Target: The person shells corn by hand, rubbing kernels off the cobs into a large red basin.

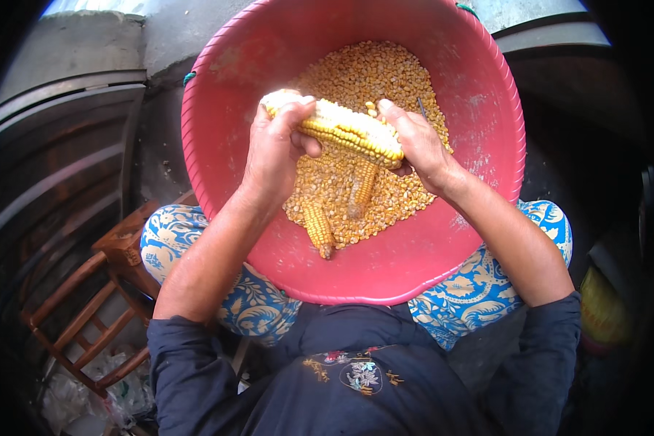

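A corn cob (pixel 349 128) is held slantwise between both hands, over a large red plastic tub (pixel 354 278). Its upper side is bleached by bright light, while yellow kernels show along the lower side. My left hand (pixel 280 136) grips the left end, thumb on top. At the right end, my right hand (pixel 422 144) has its fingers around the cob and its thumb raised near a few loose kernels (pixel 371 108). Loose corn kernels (pixel 370 71) cover much of the tub's bottom. Two smaller cobs lie on them, one at the front (pixel 318 229) and one near the middle (pixel 363 188).
A thin dark rod (pixel 422 108) stands among the kernels at the right. A brown wooden chair (pixel 87 321) is on the left, by some clear plastic bags (pixel 98 381). The tub sits between my knees in blue patterned cloth (pixel 171 234). A yellow bag (pixel 605 310) is far right.
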The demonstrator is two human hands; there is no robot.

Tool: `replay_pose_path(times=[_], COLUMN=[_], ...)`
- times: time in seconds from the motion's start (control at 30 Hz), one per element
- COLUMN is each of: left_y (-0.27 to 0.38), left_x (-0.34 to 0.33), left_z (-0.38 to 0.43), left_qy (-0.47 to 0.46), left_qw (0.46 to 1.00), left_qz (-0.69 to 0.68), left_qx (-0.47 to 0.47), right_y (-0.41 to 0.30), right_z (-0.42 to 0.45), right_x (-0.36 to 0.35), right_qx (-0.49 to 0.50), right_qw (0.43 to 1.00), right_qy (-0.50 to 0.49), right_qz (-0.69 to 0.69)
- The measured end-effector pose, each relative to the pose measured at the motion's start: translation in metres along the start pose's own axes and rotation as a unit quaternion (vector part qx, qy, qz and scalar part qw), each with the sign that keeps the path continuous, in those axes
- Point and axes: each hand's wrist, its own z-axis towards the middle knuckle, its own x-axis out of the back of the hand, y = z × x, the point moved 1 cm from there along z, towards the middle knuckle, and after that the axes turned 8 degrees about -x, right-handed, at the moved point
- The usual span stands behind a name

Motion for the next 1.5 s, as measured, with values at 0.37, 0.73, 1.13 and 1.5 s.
replay_pose_path(times=[0.37,0.73,1.13,1.5], left_y=[0.003,-0.008,0.003,0.001], left_x=[0.022,0.021,0.009,0.020], left_z=[0.016,0.012,0.010,0.014], left_qy=[0.049,0.077,0.019,0.049], left_qw=[0.997,0.986,1.000,0.996], left_qz=[-0.042,-0.096,0.008,-0.043], left_qx=[0.039,0.112,-0.007,0.064], right_y=[-0.028,-0.019,-0.014,-0.019], right_z=[-0.011,-0.013,-0.013,-0.012], right_x=[-0.002,-0.009,-0.006,-0.005], right_qx=[-0.030,0.041,-0.047,-0.063], right_qw=[0.981,0.996,0.984,0.945], right_qy=[-0.168,-0.073,-0.138,-0.265], right_qz=[0.094,0.026,0.101,0.179])
